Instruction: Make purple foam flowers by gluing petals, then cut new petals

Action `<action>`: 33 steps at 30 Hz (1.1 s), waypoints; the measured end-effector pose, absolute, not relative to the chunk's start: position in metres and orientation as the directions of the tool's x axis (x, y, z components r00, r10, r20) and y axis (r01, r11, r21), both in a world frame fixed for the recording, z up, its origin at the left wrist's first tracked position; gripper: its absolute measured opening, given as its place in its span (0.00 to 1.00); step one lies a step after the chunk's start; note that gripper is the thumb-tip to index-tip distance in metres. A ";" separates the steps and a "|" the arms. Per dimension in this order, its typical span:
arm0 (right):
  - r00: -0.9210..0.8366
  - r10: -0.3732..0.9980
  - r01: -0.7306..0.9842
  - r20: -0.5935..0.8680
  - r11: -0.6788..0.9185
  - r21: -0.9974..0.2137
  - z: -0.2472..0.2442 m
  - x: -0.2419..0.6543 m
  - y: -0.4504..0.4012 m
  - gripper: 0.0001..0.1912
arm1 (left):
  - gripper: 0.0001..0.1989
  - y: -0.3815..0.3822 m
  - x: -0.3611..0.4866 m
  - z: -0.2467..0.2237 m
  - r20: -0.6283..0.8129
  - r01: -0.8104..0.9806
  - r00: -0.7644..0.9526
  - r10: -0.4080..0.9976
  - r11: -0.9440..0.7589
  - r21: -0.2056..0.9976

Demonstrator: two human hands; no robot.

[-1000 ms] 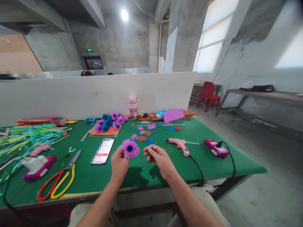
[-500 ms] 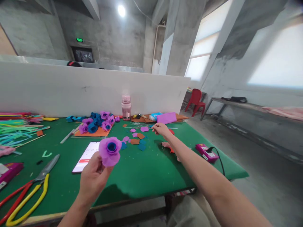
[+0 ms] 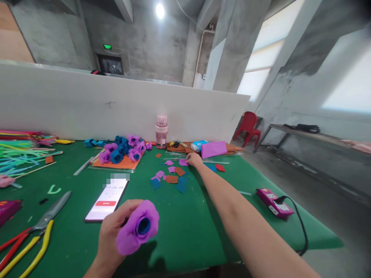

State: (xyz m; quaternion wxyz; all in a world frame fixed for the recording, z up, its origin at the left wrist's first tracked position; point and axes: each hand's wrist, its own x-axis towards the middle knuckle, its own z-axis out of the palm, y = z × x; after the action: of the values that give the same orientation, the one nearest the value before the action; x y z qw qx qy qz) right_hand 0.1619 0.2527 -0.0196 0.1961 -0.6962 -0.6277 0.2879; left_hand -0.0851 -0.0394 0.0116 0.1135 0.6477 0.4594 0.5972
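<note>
A purple paper flower with a dark blue centre (image 3: 139, 227) is gripped in my left hand (image 3: 111, 235), close to the camera above the green table. My right hand (image 3: 193, 160) reaches to the back of the table, its fingers pinched at the right edge of a purple paper piece (image 3: 183, 162). Around it lie brown paper pieces (image 3: 172, 179), blue ones (image 3: 181, 185) and a red one (image 3: 220, 168). Finished purple and blue flowers (image 3: 117, 154) rest on an orange sheet (image 3: 127, 163) at the back left.
A phone (image 3: 107, 199) lies by my left hand. Large scissors (image 3: 43, 227) and coloured strips (image 3: 20, 158) are at the left. A pink bottle (image 3: 161, 131) stands before the white partition (image 3: 130, 104). A purple box with a black cable (image 3: 274, 202) sits at the right.
The view has shifted. My left hand and its flower are lower and nearer, with the flower tilted. My right hand has come to a purple piece. The red item under my right arm no longer shows there.
</note>
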 end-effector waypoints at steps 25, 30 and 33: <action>-0.532 0.838 -0.113 -0.122 -0.213 -0.970 0.018 0.117 0.034 0.18 | 0.17 -0.024 -0.055 0.014 -0.046 -0.353 -0.164 0.985 -0.015 0.936; -0.439 0.889 -0.051 -0.132 -0.172 -0.984 0.016 0.126 0.034 0.20 | 0.17 -0.024 -0.056 0.011 0.000 -0.262 -0.228 0.974 -0.062 0.963; -0.365 0.925 0.055 -0.102 -0.088 -0.995 0.016 0.134 0.051 0.16 | 0.15 -0.025 -0.060 0.011 0.017 -0.273 -0.228 0.973 -0.080 0.959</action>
State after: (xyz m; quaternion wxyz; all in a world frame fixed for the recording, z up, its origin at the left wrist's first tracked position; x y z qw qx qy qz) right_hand 0.1342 0.0509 0.0160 0.3633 -0.4306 -0.5692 0.5988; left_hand -0.0602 -0.0248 0.0107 0.4937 0.3768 0.4649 0.6310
